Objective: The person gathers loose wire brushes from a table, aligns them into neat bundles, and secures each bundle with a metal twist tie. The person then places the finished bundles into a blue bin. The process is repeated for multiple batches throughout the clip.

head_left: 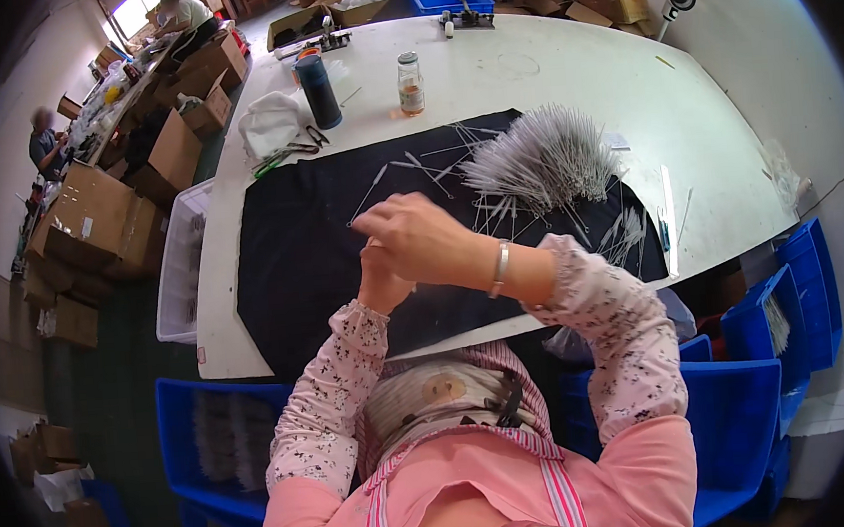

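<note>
My right hand crosses above my left hand, over a dark cloth on the white table. Its fingers are bent together and point left. My left hand is closed, its fingertips mostly hidden beneath the right. A small wire brush with a pale bristle tip reaches down to my right fingertips; whether they grip it is unclear. Just beyond, a few more brushes lie scattered on the cloth. A big heap of the same wire brushes sits to the right of my hands, with a smaller loose bunch nearer me.
Behind the cloth stand a dark flask and a glass jar; green-handled pliers lie at left. Clamp-like fixtures line the far edge. Blue bins flank me, a white crate stands left. Two people work farther left among cartons.
</note>
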Demonstrator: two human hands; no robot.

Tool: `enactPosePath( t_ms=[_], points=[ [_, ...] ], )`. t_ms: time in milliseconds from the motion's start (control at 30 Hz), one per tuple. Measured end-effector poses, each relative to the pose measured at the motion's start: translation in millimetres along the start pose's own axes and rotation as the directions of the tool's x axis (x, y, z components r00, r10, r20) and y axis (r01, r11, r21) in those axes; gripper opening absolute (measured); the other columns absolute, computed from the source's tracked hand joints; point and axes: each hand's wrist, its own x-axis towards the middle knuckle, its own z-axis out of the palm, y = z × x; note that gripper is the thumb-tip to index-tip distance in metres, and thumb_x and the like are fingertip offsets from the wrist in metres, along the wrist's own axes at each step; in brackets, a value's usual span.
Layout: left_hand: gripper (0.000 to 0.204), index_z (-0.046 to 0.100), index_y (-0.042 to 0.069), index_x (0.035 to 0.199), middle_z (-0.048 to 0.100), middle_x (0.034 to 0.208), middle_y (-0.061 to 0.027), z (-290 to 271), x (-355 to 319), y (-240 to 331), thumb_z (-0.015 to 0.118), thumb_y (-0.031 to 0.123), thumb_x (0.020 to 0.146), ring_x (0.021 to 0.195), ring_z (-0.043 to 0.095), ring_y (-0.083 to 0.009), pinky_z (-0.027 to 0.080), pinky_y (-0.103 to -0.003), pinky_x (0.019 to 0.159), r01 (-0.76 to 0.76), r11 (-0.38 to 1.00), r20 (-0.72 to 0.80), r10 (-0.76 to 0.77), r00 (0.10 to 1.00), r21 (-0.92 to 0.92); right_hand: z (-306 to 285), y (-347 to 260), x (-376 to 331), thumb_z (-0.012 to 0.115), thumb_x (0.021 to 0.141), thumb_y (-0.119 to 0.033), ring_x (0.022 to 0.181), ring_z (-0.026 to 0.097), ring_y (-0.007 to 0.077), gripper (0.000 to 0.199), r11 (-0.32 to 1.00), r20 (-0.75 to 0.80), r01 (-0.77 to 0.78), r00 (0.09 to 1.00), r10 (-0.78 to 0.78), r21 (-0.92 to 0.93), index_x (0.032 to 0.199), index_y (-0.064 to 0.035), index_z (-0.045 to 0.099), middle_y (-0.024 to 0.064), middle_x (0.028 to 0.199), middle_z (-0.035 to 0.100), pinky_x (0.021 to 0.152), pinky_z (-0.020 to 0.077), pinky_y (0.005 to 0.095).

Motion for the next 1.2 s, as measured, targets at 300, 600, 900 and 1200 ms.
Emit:
enactPosePath(
  t_ms=[300, 600, 900, 1200],
  points=[
    [0.053, 0.03, 0.007, 0.14, 0.035, 0.142, -0.0122, 3.3, -36.3, -68.3, 0.048, 0.019, 0.093, 0.133, 0.033, -0.0231, 0.032, -0.036, 0.107, 0.064, 0.998, 0.115, -0.063, 0.991, -0.002, 78.4, -3.5, 8.7, 0.059, 0.084, -0.036, 0.103, 0.057, 0.0305, 0.035, 0.998, 0.005, 0.012, 1.0, -0.011, -0.064, 0.099, -0.0052, 0.064, 0.0096, 0.1, 0.065, 0.095, 0.0385, 0.0455],
    [0.052, 0.046, 0.003, 0.129, 0.052, 0.124, -0.0091, -12.8, -24.2, -54.0, 0.064, -0.001, 0.081, 0.114, 0.051, -0.0173, 0.044, -0.031, 0.093, 0.137, 0.908, -0.083, -0.184, 0.979, -0.396, 69.5, 11.8, 48.9, 0.035, 0.091, -0.057, 0.123, 0.047, 0.0312, 0.054, 0.967, 0.584, -0.133, 0.777, 0.237, -0.215, 0.106, -0.0172, 0.069, 0.0071, 0.112, 0.065, 0.107, 0.02, 0.0574],
    [0.018, 0.057, 0.006, 0.094, 0.059, 0.086, 0.0013, -48.6, 1.7, -16.5, 0.068, 0.0, 0.08, 0.078, 0.054, -0.0045, 0.047, -0.021, 0.072, 0.408, 0.8, 0.108, -0.404, 0.909, -0.441, 73.5, 38.5, 13.7, 0.057, 0.088, -0.043, 0.087, 0.065, 0.0181, 0.047, 0.408, -0.129, -0.207, 0.742, 0.658, 0.889, 0.085, 0.002, 0.067, 0.0172, 0.094, 0.068, 0.078, 0.0496, 0.0285],
    [0.016, 0.056, 0.02, 0.079, 0.049, 0.121, -0.0024, -55.0, -21.6, 64.2, 0.068, 0.017, 0.068, 0.121, 0.039, -0.0272, 0.018, -0.052, 0.111, -0.614, 0.752, 0.591, 0.389, 0.707, 0.239, 68.7, -8.2, -80.0, 0.049, 0.087, -0.063, 0.093, 0.061, 0.0221, 0.062, -0.722, 0.689, -0.356, 0.688, 0.227, 0.593, 0.117, -0.0095, 0.055, 0.0104, 0.108, 0.06, 0.073, 0.0537, 0.0363]
  ],
)
